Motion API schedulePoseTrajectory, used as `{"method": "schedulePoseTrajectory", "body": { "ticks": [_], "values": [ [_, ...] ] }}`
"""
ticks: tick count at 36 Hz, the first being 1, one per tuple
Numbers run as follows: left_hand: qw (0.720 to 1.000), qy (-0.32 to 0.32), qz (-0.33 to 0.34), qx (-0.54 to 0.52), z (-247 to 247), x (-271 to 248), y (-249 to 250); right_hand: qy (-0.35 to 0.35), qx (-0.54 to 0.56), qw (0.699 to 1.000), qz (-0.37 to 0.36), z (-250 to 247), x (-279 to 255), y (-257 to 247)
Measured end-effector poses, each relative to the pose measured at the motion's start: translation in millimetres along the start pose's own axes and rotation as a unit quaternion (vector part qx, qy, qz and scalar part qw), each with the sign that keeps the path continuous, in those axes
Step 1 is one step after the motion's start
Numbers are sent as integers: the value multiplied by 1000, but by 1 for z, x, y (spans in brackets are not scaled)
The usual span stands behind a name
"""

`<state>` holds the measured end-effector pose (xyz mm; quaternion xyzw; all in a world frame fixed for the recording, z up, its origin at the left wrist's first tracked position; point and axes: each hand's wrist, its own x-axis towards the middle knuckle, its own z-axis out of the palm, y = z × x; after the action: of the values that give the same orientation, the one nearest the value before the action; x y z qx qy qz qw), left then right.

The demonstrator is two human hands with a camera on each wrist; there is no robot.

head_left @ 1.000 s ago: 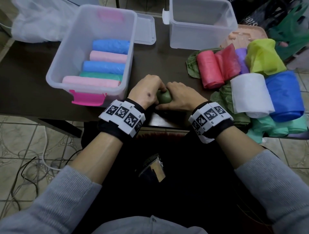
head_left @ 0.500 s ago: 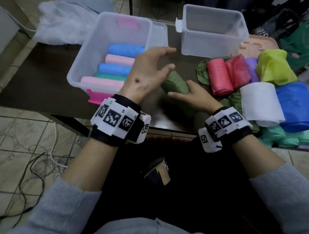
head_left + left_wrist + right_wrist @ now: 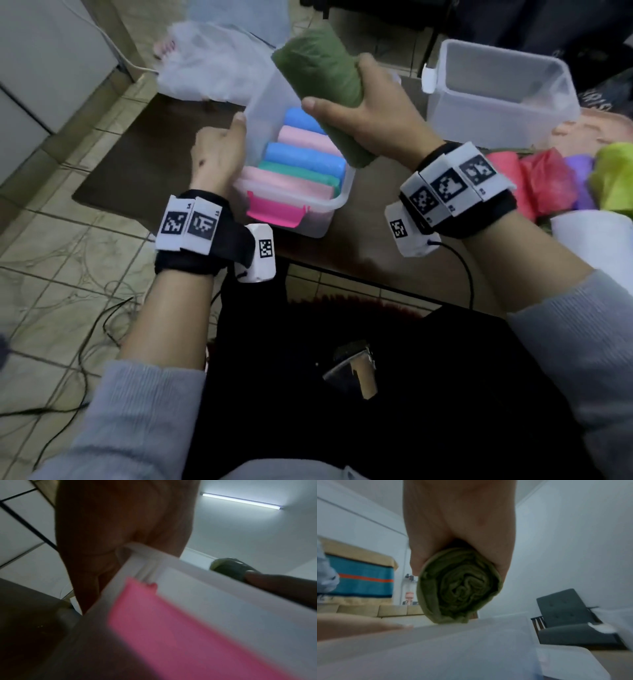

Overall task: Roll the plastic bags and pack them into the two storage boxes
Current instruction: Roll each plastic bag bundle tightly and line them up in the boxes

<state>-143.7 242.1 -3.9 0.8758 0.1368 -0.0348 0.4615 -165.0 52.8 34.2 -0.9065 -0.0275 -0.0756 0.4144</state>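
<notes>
Landmark: the left storage box, a clear tub with a pink latch on its near end, standing on the dark table
Left hand: the left hand lies against the left wall of that box, near its near corner; thumb up along the rim, fingers hidden behind the wall, so whether they clasp the box cannot be told; the left wrist view shows the palm pressed to the box corner
Box contents: five rolled bags lie side by side inside, pink nearest the latch, then teal, blue, pink, blue
Right hand: the right hand is wrapped around the green roll, thumb across its front; the roll is held in the air above the box, tilted, its lower end over the right rim; the right wrist view shows the spiral end of the roll in the grasp
Right of the box: loose bags, red, purple and yellow-green, heaped on the table
Beyond and right of the box: the second storage box, clear
Beyond the box, left: a crumpled white bag
</notes>
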Motion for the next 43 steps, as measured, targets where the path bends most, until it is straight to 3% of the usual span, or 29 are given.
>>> {"method": "schedulePoseTrajectory", "body": {
  "ticks": [5,12,21,27,35,38,43],
  "values": [
    [998,57,8,-9,5,-2,-9,-38,-139,989,-28,26,18,-6],
    [993,99,66,-20,3,-16,-23,-116,-303,945,-47,46,17,-10],
    [984,112,95,-105,0,-29,-35,-287,-286,914,10,61,14,-15],
    [977,125,122,-126,-1,-33,-35,-246,-186,951,27,64,12,-23],
    [979,122,108,-121,-1,-32,-32,-280,-240,929,11,75,7,-16],
    [980,120,109,-112,0,-31,-31,-230,-280,932,-11,71,4,-15],
    [983,111,111,-98,0,-28,-30,34,-250,964,-83,61,4,-9]
  ]
}}
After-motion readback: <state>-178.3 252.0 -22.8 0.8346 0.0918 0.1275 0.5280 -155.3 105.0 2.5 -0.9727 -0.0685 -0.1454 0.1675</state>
